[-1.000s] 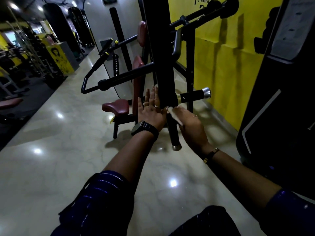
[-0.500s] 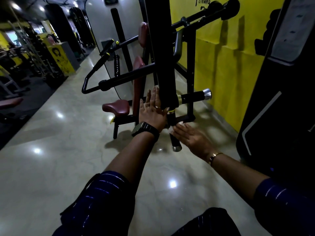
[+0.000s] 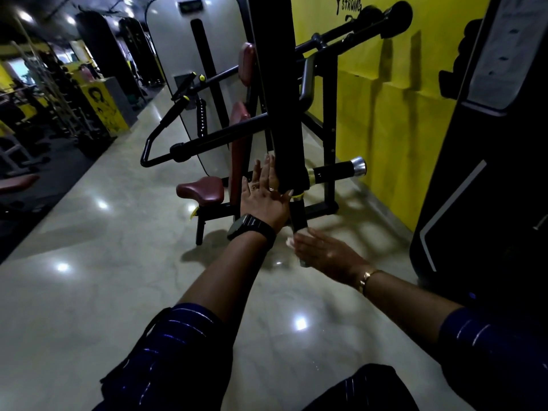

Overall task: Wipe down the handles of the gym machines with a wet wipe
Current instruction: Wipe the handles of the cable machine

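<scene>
Left hand (image 3: 264, 200) lying flat and open, fingers spread, pressing against the black upright bar (image 3: 281, 93) just above the handle (image 3: 299, 213). Right hand (image 3: 324, 253) reaching in with fingers extended, palm covering the handle's lower end, white wet wipe (image 3: 290, 241) peeking out at its fingertips; grip unclear

The room is dim. Ceiling lamps far up-left of the hands make white glare spots on the polished floor (image 3: 89, 247), one just below the right hand (image 3: 323, 253). The yellow wall (image 3: 385, 114) beyond it carries soft bar shadows. Dark panels at the right edge bend; the right hand is slightly blurred.
</scene>
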